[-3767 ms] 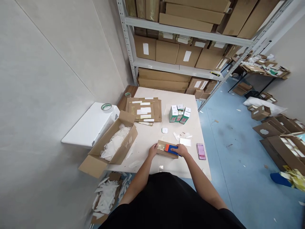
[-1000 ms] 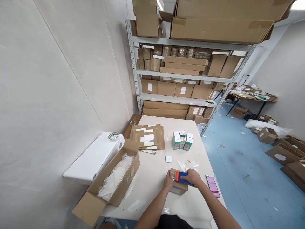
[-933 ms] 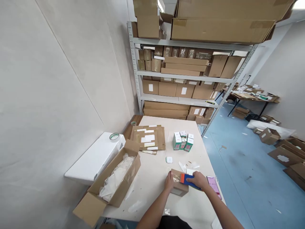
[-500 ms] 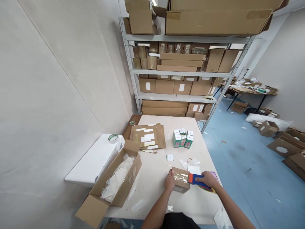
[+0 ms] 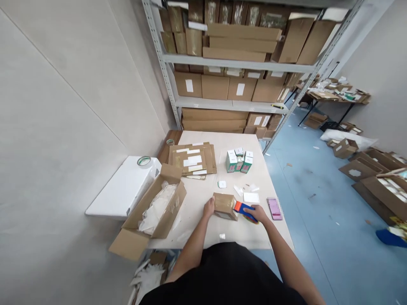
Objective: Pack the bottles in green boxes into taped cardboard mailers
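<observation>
the small brown box (image 5: 225, 205) sits near the front edge of the table (image 5: 200, 192), its long axis running left to right in front of me. my left hand (image 5: 209, 208) braces its left end, fingers together and flat against the cardboard. my right hand (image 5: 259, 213) is curled round the tape dispenser (image 5: 243, 208), whose orange nose points at the box's right end while the blue handle trails off to the right. i judge this stroke wants a firm brace on the left and the dispenser held low, in line with that long axis. a phone (image 5: 274, 208) lies just beside my right hand, and a white card (image 5: 251, 197) lies just behind the dispenser.
</observation>
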